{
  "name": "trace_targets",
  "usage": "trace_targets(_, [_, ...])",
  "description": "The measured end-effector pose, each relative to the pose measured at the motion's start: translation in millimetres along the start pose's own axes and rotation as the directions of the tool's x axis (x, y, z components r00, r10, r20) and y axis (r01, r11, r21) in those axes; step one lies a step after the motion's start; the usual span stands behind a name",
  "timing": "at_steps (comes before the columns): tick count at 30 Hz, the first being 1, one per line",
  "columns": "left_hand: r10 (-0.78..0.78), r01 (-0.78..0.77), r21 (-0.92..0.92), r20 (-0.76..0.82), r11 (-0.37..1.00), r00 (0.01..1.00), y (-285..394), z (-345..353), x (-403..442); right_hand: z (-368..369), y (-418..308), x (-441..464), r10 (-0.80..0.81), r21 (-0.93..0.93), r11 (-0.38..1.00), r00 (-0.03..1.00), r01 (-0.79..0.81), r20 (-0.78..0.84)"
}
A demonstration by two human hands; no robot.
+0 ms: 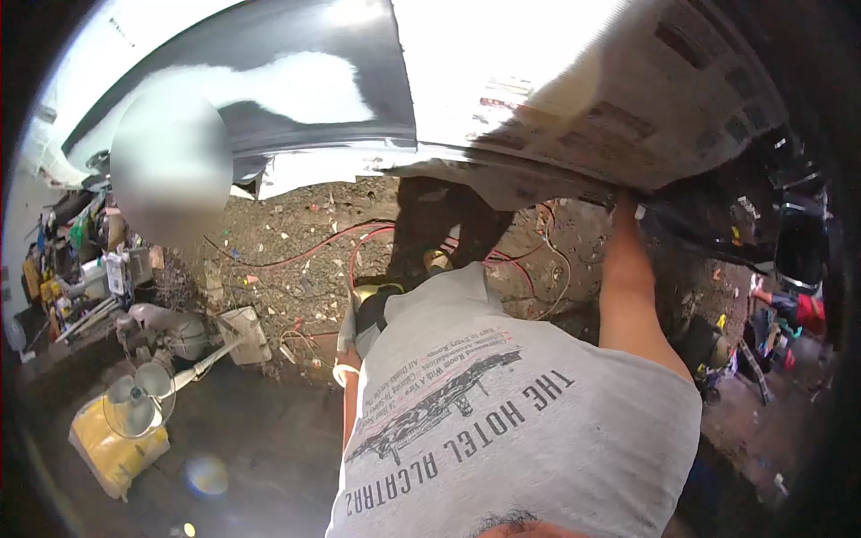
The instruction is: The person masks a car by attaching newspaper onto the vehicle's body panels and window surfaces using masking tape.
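Observation:
My right arm reaches forward to the lower edge of a large vehicle panel. My right hand is at that edge beside dark plastic-like sheeting; its fingers are lost in shadow. Newspaper-like masking paper covers the panel's right part, half in bright glare. At my left side, my left arm hangs low with a pale band at the wrist. My left hand is mostly hidden by my grey printed shirt, and I cannot make out its fingers.
Red hoses or cables cross the gravelly ground near my feet. A fan stands at the left by a yellow container. Cluttered bottles and tools lie beyond it. More loose items are at the right. A blurred patch hides the upper left.

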State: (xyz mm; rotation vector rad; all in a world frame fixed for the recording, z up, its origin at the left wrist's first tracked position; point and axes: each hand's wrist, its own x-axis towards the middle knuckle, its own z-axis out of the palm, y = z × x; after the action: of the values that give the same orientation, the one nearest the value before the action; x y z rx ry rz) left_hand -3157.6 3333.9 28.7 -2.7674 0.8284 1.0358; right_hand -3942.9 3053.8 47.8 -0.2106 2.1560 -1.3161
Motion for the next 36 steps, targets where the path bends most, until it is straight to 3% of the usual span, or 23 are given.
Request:
trace_targets(3, [0.03,-0.032,-0.022,-0.069,0.999,0.997,17.0,-16.2,-2.7,1.5,1.1,-12.7,0.011,-0.038,0.999,1.0,-0.01,0.028])
trace_targets(6, [-0.004,0.001,-0.042,-0.079,0.999,0.997,23.1,-21.7,6.5,1.2,65.9,88.0,0.322,-0.179,0.942,0.916,-0.284,0.241])
trace_targets(9, [-0.053,0.05,-0.068,-0.046,0.996,0.998,16.8,-20.6,30.6,58.0,46.1,-8.0,0.132,0.007,0.991,0.982,-0.134,0.138])
trace_targets(12, [-0.043,0.04,-0.164,-0.012,0.986,0.999,5.5,-22.7,59.6,114.7,36.9,-69.3,0.059,0.06,0.996,0.988,-0.068,0.143])
trace_targets(16, [-0.031,0.036,-0.138,0.042,0.99,0.999,-12.9,-30.3,113.9,194.0,44.3,-132.8,0.004,0.084,0.996,0.98,-0.021,0.197])
trace_targets(18, [-0.074,0.102,-0.189,0.149,0.977,0.986,-30.9,-42.6,149.0,234.8,53.2,-157.9,-0.004,0.084,0.996,0.966,-0.018,0.258])
trace_targets(21, [-0.047,0.09,-0.187,0.22,0.978,0.974,-44.6,-109.5,173.5,293.3,53.7,-214.8,0.023,0.066,0.997,0.947,-0.046,0.321])
trace_targets(23, [-0.033,0.081,-0.158,0.282,0.984,0.959,-78.4,-114.2,214.7,347.6,16.8,-279.0,0.29,-0.106,0.956,0.925,-0.272,0.245])
trace_targets(24, [-0.017,0.061,-0.131,0.315,0.99,0.949,-95.3,-119.8,235.7,371.7,1.5,-306.7,0.505,-0.242,0.85,0.854,-0.468,0.122])
trace_targets(25, [0.029,0.02,-0.161,0.292,0.987,0.956,-93.3,-159.4,233.5,398.5,15.3,-318.1,0.483,-0.215,0.87,0.855,-0.444,0.188])
trace_targets(27, [-0.036,0.093,-0.371,0.158,0.924,0.987,-116.0,-174.4,251.9,445.5,68.3,-312.9,0.432,-0.143,0.902,0.851,-0.408,0.298])
trace_targets(29, [0.024,0.013,-0.196,0.184,0.981,0.983,-139.6,-193.2,279.1,484.1,124.6,-339.8,0.215,-0.38,0.925,0.821,0.002,0.529])
trace_targets(30, [-0.072,0.113,-0.283,0.15,0.952,0.986,-131.5,-229.4,278.5,504.3,148.6,-358.2,0.11,-0.424,0.876,0.76,0.23,0.641])
trace_targets(32, [-0.011,0.0,-0.252,-0.04,0.968,0.999,-142.4,-267.9,296.2,543.3,136.4,-488.2,0.339,-0.668,0.723,0.754,0.174,0.563])
trace_targets(33, [0.016,-0.044,-0.22,-0.127,0.975,0.992,-151.8,-286.5,302.0,558.3,121.5,-546.0,0.371,-0.69,0.661,0.67,0.295,0.643])
trace_targets(35, [-0.256,0.194,-0.359,-0.134,0.913,0.957,-143.3,-359.5,307.4,590.2,103.8,-644.8,0.439,-0.641,0.544,0.467,0.541,0.767])
trace_targets(36, [-0.224,0.139,-0.342,-0.225,0.929,0.948,-160.9,-365.1,330.2,612.4,114.8,-666.8,0.399,-0.575,0.469,0.42,0.671,0.815])
